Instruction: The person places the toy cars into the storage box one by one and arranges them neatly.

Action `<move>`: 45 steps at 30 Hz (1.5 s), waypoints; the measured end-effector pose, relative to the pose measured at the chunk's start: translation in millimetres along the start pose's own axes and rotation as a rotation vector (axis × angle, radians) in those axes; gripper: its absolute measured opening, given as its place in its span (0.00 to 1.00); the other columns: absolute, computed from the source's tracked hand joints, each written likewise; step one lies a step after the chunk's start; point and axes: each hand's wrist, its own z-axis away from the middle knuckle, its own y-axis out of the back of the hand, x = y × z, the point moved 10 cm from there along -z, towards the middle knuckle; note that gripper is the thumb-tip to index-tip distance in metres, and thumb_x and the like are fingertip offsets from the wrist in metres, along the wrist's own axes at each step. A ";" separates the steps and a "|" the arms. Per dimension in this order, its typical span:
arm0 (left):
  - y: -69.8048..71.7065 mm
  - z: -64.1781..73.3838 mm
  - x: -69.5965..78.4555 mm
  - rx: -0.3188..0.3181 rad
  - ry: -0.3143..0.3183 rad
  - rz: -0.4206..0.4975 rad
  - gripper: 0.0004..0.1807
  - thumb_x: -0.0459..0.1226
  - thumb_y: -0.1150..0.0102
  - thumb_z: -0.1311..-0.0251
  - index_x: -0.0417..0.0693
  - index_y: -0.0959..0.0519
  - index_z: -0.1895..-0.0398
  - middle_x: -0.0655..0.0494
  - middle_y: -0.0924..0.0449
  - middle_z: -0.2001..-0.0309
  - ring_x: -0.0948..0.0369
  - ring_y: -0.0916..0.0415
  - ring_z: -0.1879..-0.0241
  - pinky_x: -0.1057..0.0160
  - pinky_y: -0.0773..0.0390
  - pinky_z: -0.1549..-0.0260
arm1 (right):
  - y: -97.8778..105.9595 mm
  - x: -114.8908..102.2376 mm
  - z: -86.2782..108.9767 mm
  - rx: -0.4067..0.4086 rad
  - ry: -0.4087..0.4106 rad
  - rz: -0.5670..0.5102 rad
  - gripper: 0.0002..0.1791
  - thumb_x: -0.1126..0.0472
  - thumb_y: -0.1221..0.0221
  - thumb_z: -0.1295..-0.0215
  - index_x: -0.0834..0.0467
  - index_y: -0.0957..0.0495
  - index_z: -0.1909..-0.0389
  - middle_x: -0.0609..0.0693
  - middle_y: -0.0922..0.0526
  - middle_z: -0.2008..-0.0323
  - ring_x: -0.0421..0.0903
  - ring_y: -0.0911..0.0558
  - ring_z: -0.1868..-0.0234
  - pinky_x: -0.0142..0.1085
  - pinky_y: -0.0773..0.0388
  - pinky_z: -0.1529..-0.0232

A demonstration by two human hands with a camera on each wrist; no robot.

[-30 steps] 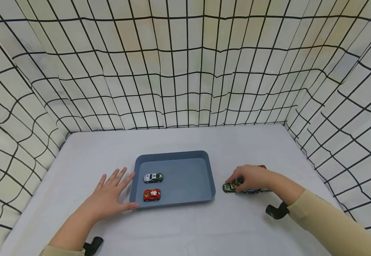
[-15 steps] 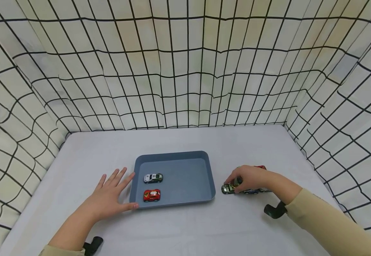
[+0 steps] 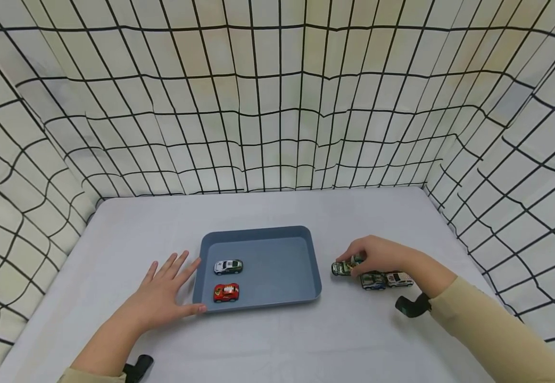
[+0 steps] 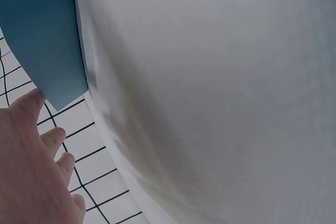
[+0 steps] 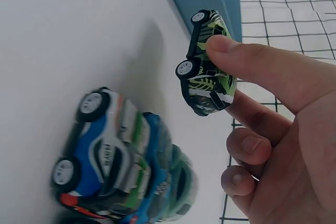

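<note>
My right hand pinches a green camouflage-patterned toy car between thumb and fingers, right of the blue-grey tray. In the right wrist view that car is off the tabletop, tilted, with its wheels facing left. Fingers spread, my left hand lies along the tray's left side, its thumb at the near left corner. The left wrist view has those fingers beside the tray wall. Inside the tray, on its left, a white toy car stands behind a red one.
Below my right hand a blue-and-grey toy car and a white one stand end to end on the white tabletop. More cars beside them show in the right wrist view. A black grid-patterned cloth encloses the table.
My right hand has lifted the green car and shifted slightly toward the back, which uncovers the cars beneath it. The left hand and the tray stay put.
</note>
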 end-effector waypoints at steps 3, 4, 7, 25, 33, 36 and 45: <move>-0.6 -0.8 0.6 0.000 -0.002 -0.003 0.60 0.75 0.40 0.56 0.51 0.41 0.23 0.38 0.49 0.24 0.37 0.55 0.26 0.29 0.60 0.32 | 6.7 0.0 -1.3 0.012 -0.014 -0.024 0.21 0.55 0.29 0.43 0.41 0.16 0.47 0.38 0.18 0.53 0.41 0.27 0.70 0.34 0.26 0.68; -0.7 -0.9 1.0 -0.002 0.000 -0.003 0.60 0.75 0.41 0.56 0.51 0.41 0.23 0.38 0.49 0.24 0.37 0.55 0.25 0.29 0.60 0.32 | 9.2 -0.8 -2.3 0.015 -0.013 -0.032 0.21 0.55 0.29 0.43 0.42 0.16 0.46 0.39 0.18 0.53 0.41 0.28 0.73 0.34 0.27 0.70; 0.1 -0.3 1.9 -0.005 0.004 -0.007 0.61 0.75 0.41 0.57 0.50 0.41 0.23 0.38 0.50 0.24 0.37 0.55 0.26 0.29 0.60 0.32 | 16.1 -2.9 -8.0 0.026 -0.014 -0.055 0.21 0.54 0.29 0.42 0.43 0.16 0.45 0.41 0.17 0.52 0.41 0.30 0.76 0.34 0.28 0.74; 0.4 -1.7 -1.1 -0.007 -0.005 -0.017 0.61 0.76 0.42 0.56 0.49 0.41 0.23 0.37 0.50 0.24 0.36 0.55 0.26 0.29 0.61 0.32 | 24.5 -39.3 -75.5 0.010 0.009 -0.099 0.21 0.53 0.31 0.40 0.38 0.17 0.45 0.39 0.17 0.53 0.44 0.27 0.76 0.36 0.29 0.74; 0.2 -2.0 1.8 -0.011 -0.005 -0.016 0.61 0.75 0.41 0.56 0.50 0.40 0.24 0.38 0.49 0.24 0.37 0.56 0.26 0.29 0.61 0.32 | 11.1 -62.3 -109.2 -0.005 0.044 -0.066 0.20 0.54 0.31 0.40 0.39 0.16 0.46 0.36 0.16 0.52 0.41 0.22 0.59 0.36 0.22 0.59; 1.7 -1.6 3.2 -0.009 -0.004 -0.019 0.61 0.75 0.41 0.56 0.50 0.40 0.24 0.38 0.49 0.24 0.37 0.55 0.26 0.30 0.61 0.31 | 5.2 -74.2 -120.5 -0.018 0.054 -0.058 0.20 0.55 0.31 0.40 0.41 0.16 0.46 0.38 0.16 0.51 0.39 0.21 0.54 0.36 0.22 0.53; 1.2 -0.8 2.5 -0.009 -0.001 -0.023 0.61 0.76 0.42 0.57 0.50 0.40 0.24 0.38 0.49 0.24 0.37 0.55 0.26 0.30 0.60 0.32 | -3.2 -109.4 -153.1 -0.015 0.097 -0.039 0.20 0.54 0.31 0.39 0.42 0.16 0.45 0.38 0.16 0.52 0.40 0.20 0.49 0.37 0.22 0.49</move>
